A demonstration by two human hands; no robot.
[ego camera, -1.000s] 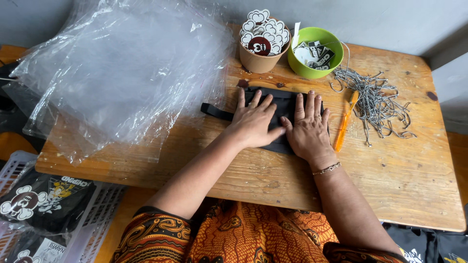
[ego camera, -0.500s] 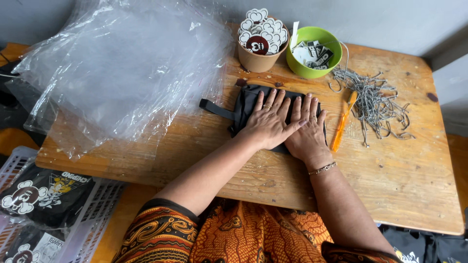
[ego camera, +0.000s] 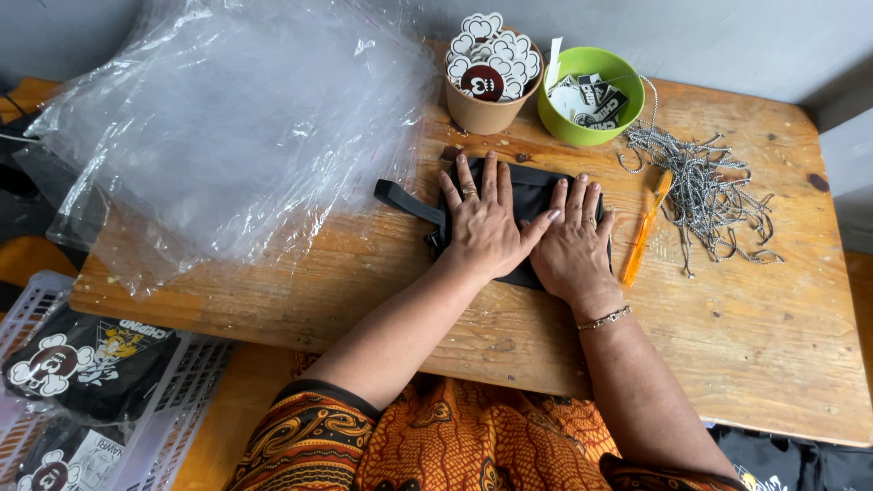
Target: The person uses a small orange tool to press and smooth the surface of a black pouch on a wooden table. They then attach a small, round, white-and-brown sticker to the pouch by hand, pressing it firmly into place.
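Note:
A small black fabric pouch (ego camera: 530,186) with a black strap (ego camera: 405,198) lies flat on the wooden table (ego camera: 746,336). My left hand (ego camera: 484,223) presses flat on its left half, fingers spread. Beside it, my right hand (ego camera: 573,245) lies palm down on the right half, touching the left hand's thumb side. Both hands cover most of the pouch. A bracelet sits on my right wrist.
A heap of clear plastic bags (ego camera: 227,127) fills the table's left. At the back stand a brown cup of stickers (ego camera: 489,77) and a green bowl of tags (ego camera: 589,95). An orange pen (ego camera: 644,227) and metal ball chains (ego camera: 709,195) lie right. A white basket (ego camera: 82,391) holds black printed items lower left.
Both hands slid slightly left across the pouch and spread flatter; the pouch and strap stay in place on the table.

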